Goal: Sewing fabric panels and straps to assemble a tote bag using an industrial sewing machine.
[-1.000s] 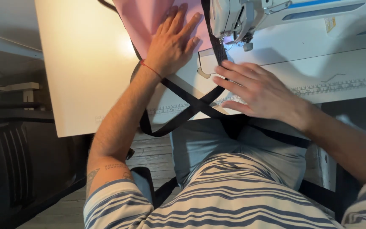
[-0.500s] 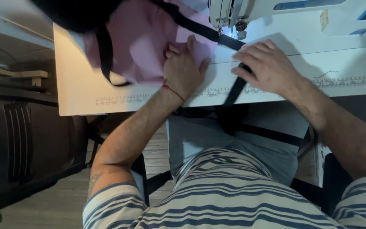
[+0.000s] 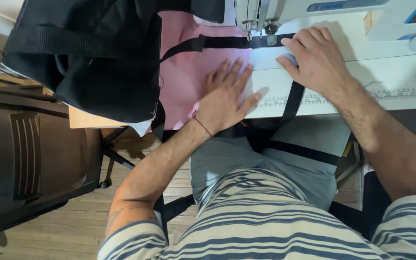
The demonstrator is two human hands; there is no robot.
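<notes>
Setting: white sewing table (image 3: 314,98) over a wooden floor, a dark chair (image 3: 30,159) off to the left.
Left hand: the left hand (image 3: 225,98) lies flat, fingers spread wide, palm down on the pink fabric (image 3: 184,77), gripping nothing.
Right hand: the right hand (image 3: 316,60) rests loosely curled, fingertips pressing the black strap (image 3: 227,42) just beside the needle area, thumb on the table.
Strap: one black webbing band runs flat across the pink fabric to the presser foot, then (a sharp turn here) drops off the table edge toward the lap.
Machine: one white sewing machine (image 3: 314,9) at the top, with a blue label on its front and a small yellow tag at its right.
Bag: one black bag (image 3: 102,58) heaped on the table's left, partly covering the pink fabric.
Ruler: one printed measuring strip (image 3: 362,95) along the table's front edge.
</notes>
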